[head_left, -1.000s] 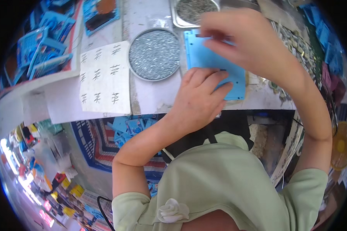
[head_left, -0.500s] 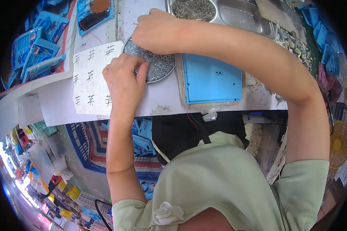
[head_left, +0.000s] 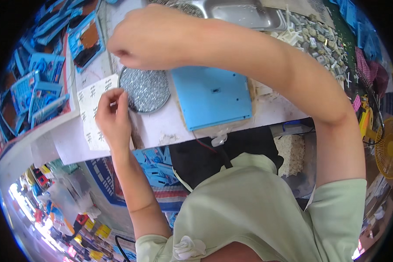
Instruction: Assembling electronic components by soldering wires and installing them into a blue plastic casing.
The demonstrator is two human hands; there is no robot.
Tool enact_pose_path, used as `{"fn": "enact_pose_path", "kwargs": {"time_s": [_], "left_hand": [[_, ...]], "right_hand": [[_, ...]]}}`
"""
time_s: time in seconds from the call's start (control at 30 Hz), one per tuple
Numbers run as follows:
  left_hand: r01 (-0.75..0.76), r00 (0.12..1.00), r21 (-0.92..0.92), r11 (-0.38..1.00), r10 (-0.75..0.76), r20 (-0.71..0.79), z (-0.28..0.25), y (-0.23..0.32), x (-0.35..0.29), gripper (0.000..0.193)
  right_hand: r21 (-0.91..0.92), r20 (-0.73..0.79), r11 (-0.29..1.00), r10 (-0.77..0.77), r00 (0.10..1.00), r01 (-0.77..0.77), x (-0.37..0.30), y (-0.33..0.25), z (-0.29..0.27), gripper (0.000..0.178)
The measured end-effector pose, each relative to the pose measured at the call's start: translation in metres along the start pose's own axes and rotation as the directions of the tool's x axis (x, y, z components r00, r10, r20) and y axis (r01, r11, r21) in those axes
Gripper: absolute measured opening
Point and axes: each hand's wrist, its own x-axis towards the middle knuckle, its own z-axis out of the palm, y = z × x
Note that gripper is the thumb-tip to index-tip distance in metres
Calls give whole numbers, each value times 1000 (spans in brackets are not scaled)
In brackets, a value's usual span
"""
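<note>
A round dish (head_left: 146, 91) full of small silvery metal pieces, apparently screws, rests on the white table. At its left edge is my left hand (head_left: 113, 118), thumb and fingertips drawn together in a pinch; anything between them is too small to make out. My right hand (head_left: 150, 38) is held over the far side of the dish, slightly blurred, with its fingers curled inward and what they may grip hidden. Under my right forearm lies a flat blue plastic panel (head_left: 214, 100) with a small dark slot. A white sheet with handwritten characters (head_left: 91, 124) lies partly beneath my left hand.
Metal trays (head_left: 244, 13) stand at the back beside a heap of small pale parts (head_left: 312, 41). Many blue plastic cases (head_left: 35, 89) are piled at the left, behind a raised edge. A blue crate (head_left: 101, 181) sits below the table, and a yellow fan (head_left: 384, 148) at far right.
My right hand has lifted away from the dish and moved left. My left hand has drawn back off the dish to its left edge. The whole view has shifted and tilted.
</note>
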Motion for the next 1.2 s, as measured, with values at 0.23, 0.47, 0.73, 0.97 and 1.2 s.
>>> {"fn": "enact_pose_path", "kwargs": {"time_s": [0.23,0.47,0.73,0.97,1.2], "left_hand": [[155,978,-111,982,-137,159,15,25,-36,13],[148,967,-129,981,-116,227,23,52,-46,9],[-36,955,-22,999,41,295,12,53,-60,24],[-35,970,-98,995,57,236,8,58,-73,23],[-47,967,-134,990,79,243,3,56,-81,18]], "right_hand": [[192,-190,961,234,954,-198,-199,5,-46,16],[192,-135,949,279,951,-251,-221,-14,-18,22],[118,59,957,258,964,-264,-195,-15,-25,24],[107,177,931,328,928,-349,-180,-18,-35,16],[80,155,940,316,936,-331,-180,-22,-36,17]]}}
